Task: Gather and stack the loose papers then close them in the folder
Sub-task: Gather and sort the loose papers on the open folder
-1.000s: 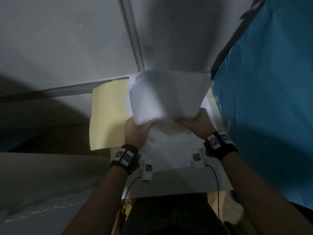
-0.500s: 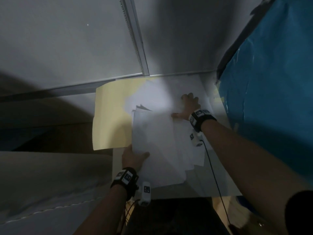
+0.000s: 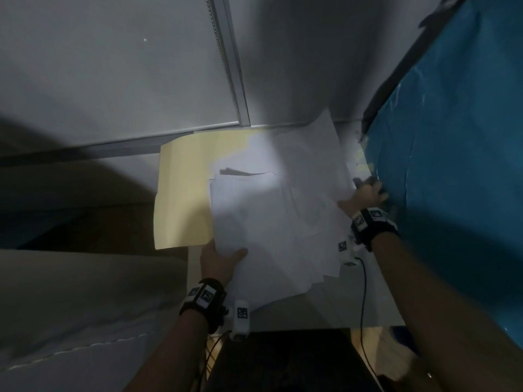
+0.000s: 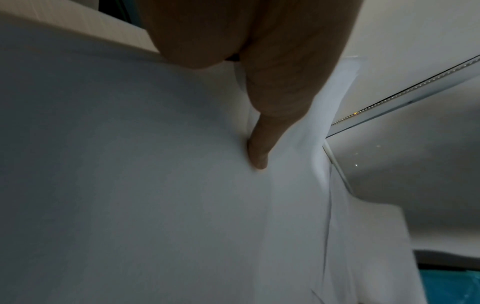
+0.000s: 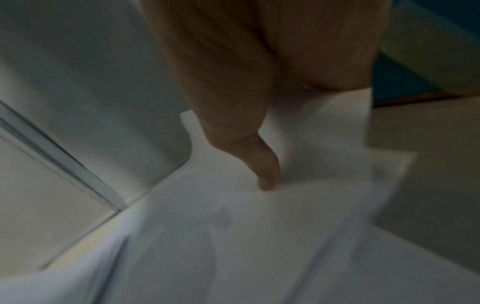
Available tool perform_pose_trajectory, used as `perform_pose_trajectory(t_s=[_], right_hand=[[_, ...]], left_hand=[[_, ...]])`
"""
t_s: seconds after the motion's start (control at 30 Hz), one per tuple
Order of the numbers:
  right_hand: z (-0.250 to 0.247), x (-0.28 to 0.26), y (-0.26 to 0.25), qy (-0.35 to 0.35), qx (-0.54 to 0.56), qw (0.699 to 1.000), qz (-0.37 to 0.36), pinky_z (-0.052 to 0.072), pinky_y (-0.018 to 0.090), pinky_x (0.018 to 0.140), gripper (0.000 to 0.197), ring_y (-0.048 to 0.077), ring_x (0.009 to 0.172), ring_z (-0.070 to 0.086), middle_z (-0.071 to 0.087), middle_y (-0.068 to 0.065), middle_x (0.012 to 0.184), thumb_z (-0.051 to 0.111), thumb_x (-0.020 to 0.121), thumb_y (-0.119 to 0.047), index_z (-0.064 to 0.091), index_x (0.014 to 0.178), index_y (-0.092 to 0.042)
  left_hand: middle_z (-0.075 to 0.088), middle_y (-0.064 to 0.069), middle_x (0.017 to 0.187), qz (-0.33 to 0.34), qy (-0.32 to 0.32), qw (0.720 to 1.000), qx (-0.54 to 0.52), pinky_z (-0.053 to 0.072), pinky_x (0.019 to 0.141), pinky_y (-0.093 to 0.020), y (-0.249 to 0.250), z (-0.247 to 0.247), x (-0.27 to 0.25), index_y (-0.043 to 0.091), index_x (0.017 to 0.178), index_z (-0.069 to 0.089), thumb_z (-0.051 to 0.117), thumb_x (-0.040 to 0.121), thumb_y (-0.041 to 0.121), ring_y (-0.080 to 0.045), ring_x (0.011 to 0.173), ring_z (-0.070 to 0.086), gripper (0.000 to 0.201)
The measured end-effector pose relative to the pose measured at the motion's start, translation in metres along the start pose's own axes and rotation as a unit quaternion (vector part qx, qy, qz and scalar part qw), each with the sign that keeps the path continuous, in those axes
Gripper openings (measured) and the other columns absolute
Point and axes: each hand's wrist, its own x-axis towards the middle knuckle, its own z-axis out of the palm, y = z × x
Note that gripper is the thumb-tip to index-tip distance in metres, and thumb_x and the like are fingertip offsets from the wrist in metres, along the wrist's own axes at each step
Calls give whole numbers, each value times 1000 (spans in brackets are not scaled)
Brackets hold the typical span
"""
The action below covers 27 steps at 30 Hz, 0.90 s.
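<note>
- My left hand [image 3: 220,261] gripped the near left edge of the papers [image 3: 254,222], thumb [image 4: 257,152] on top of the sheet and the fingers hidden beneath it.
- My right hand [image 3: 365,193] lay at the far right edge of the papers, just beside the blue sheeting [image 3: 452,165]. From the wrist view, its thumb [image 5: 265,174] pressed down on a sheet; I could not tell whether the fingers were curled round anything.
- The papers lay fanned out unevenly, overlapping one another, on the open yellow folder [image 3: 181,193].
- The folder lay flat on the white counter [image 3: 325,309], its left half uncovered and its right half buried under the papers.
- One sheet [image 3: 325,131] reached the grey wall panel [image 3: 113,66] behind the counter.
- Both wrists carried black straps with printed markers.
</note>
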Motion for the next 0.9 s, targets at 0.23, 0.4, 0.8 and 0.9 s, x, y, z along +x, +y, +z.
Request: perform_pose_trajectory(t_s=[0.23,0.4,0.8,0.9], right_hand=[[2,21,-20,-102,144,984,25,54,50,101,111,38,129,56,52,13,147,97,62,-18,33,153,-15],[-7,21,-33,-85,182,979,-33,53,38,98,87,37,127,58,55,16,146,79,86,-27,33,157,-7],[-143,-105,-30,105,326,888,-307,58,29,81,19,16,95,73,76,6,103,76,93,-18,71,108,-8],[-162,-111,-38,19,499,825,-264,61,24,81,30,12,100,76,78,0,111,81,89,-12,71,118,-12]], left_hand=[[80,-13,117,5,-5,1000,21,65,93,-58,8,18,2,9,122,76,101,72,19,-36,104,77,56],[79,-9,109,28,-18,999,39,66,89,-53,19,29,5,7,118,78,98,76,15,-34,102,77,48],[71,-5,127,34,-27,998,51,60,96,-42,22,35,2,10,138,64,100,72,16,-27,112,67,75],[62,-3,126,28,-26,999,34,55,95,-39,23,35,-2,10,143,52,101,72,14,-25,113,62,85]])
